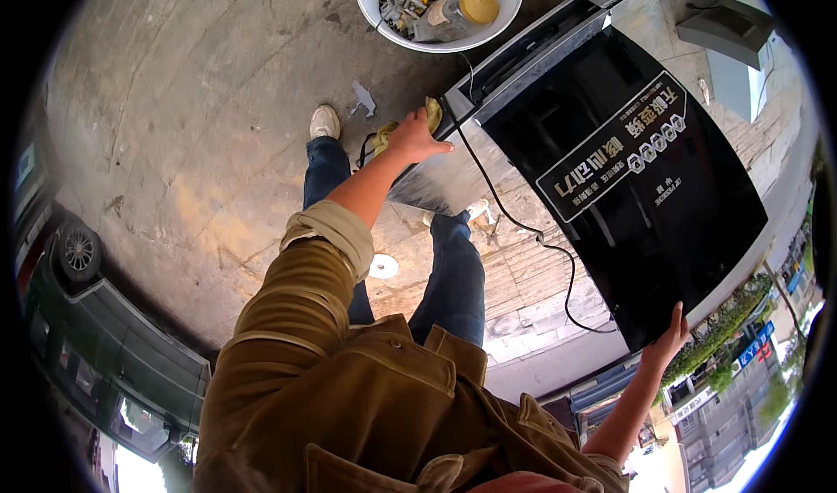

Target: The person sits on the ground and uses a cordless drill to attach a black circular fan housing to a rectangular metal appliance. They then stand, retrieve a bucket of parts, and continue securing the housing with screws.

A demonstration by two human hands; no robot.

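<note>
Hands apart: left hand (417, 137) grips crumpled yellow cloth (433, 112); right hand (670, 333), closure unclear, touches glossy black rectangular panel (623, 240), probably heavy, stiff, slippery, best edge-held.

stained paving (192, 92), dark green car (131, 327), leafy hedge (720, 330)

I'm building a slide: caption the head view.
Left hand on yellow cloth at edge of range hood; right hand touches its black panel.

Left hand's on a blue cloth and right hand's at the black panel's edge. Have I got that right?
Not quite: the cloth is yellow, not blue, as the head view shows. The left hand is on it and the right hand at the edge of the black panel.
</note>
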